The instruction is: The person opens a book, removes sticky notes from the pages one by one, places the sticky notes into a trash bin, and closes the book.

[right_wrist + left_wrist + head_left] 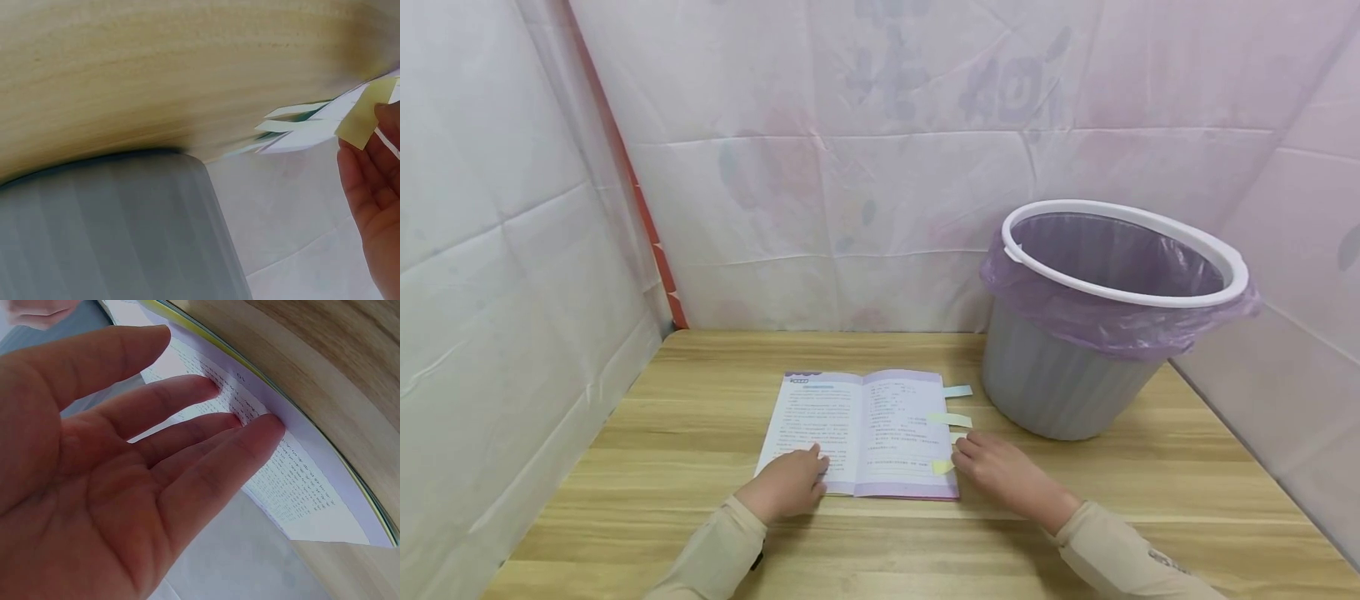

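Observation:
An open book [895, 433] with printed text and purple borders lies on the wooden table. My left hand [790, 483] rests on its left page near the lower corner, fingers fairly straight and loosely spread in the left wrist view. At the right page's lower edge, my right hand [1000, 475] pinches a yellow sticky tab [365, 119] between thumb and fingers. The tab's other end lies against the page. Farther up that side, a blue sticky tab [957, 391] and pale green sticky tabs [950, 419] stick out past the page edge.
A grey ribbed trash bin [1060, 375] with a white rim and a purple liner bag [1097, 325] stands on the table, beyond my right hand. Pale printed cloth [820, 200] hangs behind the table [880, 550] and along both sides.

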The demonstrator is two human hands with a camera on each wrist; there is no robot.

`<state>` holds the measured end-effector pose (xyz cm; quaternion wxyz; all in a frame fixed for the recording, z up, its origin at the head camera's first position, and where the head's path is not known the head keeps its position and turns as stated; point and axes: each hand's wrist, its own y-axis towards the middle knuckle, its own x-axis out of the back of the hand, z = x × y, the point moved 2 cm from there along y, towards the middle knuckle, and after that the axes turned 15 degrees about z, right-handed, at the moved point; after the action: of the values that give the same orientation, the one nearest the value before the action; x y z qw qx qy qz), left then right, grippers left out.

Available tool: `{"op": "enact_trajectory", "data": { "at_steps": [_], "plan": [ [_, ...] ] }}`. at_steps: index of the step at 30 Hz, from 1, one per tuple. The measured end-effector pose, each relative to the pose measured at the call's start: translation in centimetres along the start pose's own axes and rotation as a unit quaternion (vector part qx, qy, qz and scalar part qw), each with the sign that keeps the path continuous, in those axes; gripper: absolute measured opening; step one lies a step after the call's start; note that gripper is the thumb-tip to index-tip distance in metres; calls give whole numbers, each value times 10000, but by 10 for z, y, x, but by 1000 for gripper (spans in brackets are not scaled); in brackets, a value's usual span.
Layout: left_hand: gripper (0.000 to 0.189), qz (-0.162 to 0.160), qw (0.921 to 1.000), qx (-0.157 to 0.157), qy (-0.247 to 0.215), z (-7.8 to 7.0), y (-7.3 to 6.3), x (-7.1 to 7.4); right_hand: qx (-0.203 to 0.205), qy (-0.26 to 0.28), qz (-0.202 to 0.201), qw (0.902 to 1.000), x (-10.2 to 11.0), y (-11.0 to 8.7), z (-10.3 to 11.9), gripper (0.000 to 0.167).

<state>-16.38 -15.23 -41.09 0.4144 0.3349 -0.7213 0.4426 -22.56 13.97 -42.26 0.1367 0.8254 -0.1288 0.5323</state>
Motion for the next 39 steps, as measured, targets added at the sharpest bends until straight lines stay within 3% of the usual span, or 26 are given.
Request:
{"op": "enact_trajectory", "data": {
  "at_steps": [7, 12, 15, 18, 24, 32, 39],
  "plan": [
    [37, -46, 9998, -37, -206, -1, -1, 1, -35, -95, 470, 9988, -1, 4, 3, 23],
    [37, -60, 9998, -71, -166, -1, -1, 1, -86, -185, 420, 9989, -6, 6, 4, 20],
    [37, -69, 9998, -85, -145, -1, -1, 1, -168, 168, 162, 9996, -9, 7, 4, 23],
    [36, -69, 9999, -79, -129, -1, 0, 1, -337, 855, -82, 9957, -11, 8, 3, 24],
    [37, -33, 9998, -43, -168, 0, 0, 1, -763, 2262, 42, 9711, -13, 8, -2, 21],
    [37, -11, 9998, -13, -175, -1, -1, 3, -1013, 3051, 72, 9469, -13, 6, -6, 22],
    [36, -24, 9999, -17, -169, -2, -1, 2, -1594, 3965, -127, 9040, -9, 3, -9, 10]
  ]
}}
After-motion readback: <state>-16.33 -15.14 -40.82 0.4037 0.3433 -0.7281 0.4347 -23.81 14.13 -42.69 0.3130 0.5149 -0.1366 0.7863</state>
